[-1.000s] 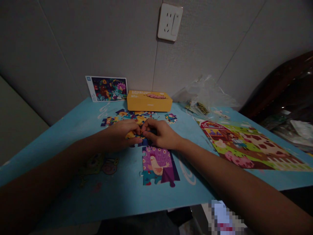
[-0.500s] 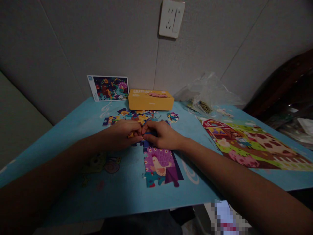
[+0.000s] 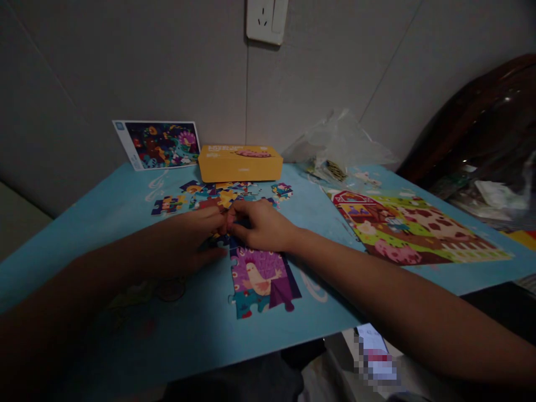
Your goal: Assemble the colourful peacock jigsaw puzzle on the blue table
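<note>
A partly joined jigsaw puzzle (image 3: 262,279), showing a pale bird with a purple fan tail, lies flat on the blue table mat. At its upper edge my right hand (image 3: 263,226) rests with thumb and fingers pinched on a puzzle piece, mostly hidden by the fingers. My left hand (image 3: 201,237) meets those fingertips from the left. Its thumb is spread away from the fingers, and nothing shows in its grasp. Loose puzzle pieces (image 3: 228,197) lie in a heap just beyond both hands.
Behind the pieces stands a yellow box (image 3: 240,167), with a picture card (image 3: 161,145) leaning on the wall to its left. A clear plastic bag (image 3: 341,148) lies at the back right. A farm puzzle (image 3: 419,229) covers the right side of the blue table mat (image 3: 188,335).
My left thumb has moved away from the pinch and down. My right hand stays at the puzzle's upper edge. The whole view has shifted, so things appear farther left.
</note>
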`<state>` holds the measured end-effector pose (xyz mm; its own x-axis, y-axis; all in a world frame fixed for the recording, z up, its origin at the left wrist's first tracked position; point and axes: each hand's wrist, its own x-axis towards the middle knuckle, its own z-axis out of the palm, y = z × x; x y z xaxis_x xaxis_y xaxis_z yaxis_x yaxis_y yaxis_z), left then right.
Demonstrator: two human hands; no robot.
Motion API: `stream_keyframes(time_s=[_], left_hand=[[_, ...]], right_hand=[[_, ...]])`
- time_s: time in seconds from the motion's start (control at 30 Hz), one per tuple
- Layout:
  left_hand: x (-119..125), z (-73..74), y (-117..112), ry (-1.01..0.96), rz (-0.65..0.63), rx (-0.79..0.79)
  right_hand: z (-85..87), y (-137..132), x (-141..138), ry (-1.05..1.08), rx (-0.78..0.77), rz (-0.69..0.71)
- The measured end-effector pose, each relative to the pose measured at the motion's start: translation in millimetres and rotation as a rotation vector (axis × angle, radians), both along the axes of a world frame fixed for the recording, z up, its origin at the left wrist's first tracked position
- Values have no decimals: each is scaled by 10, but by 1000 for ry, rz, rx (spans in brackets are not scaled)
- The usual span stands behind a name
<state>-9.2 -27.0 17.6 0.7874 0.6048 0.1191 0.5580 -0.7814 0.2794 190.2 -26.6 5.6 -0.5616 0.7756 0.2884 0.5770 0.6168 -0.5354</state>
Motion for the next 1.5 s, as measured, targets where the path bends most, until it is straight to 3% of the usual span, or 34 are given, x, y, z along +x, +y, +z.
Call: stream_keyframes(time_s=[0.2, 0.6, 0.9, 1.5], left_hand=[[-10, -15, 55, 30, -73, -22], [47, -47, 99, -28, 89, 70], [58, -43, 112, -96, 29, 120], [47, -38, 95, -54, -25, 126]], right_hand=[[33, 21, 40, -23, 75, -68], [4, 40, 16, 123, 47, -11], [11, 29, 19, 135, -11, 24], [-10, 24, 11, 93, -22, 34]])
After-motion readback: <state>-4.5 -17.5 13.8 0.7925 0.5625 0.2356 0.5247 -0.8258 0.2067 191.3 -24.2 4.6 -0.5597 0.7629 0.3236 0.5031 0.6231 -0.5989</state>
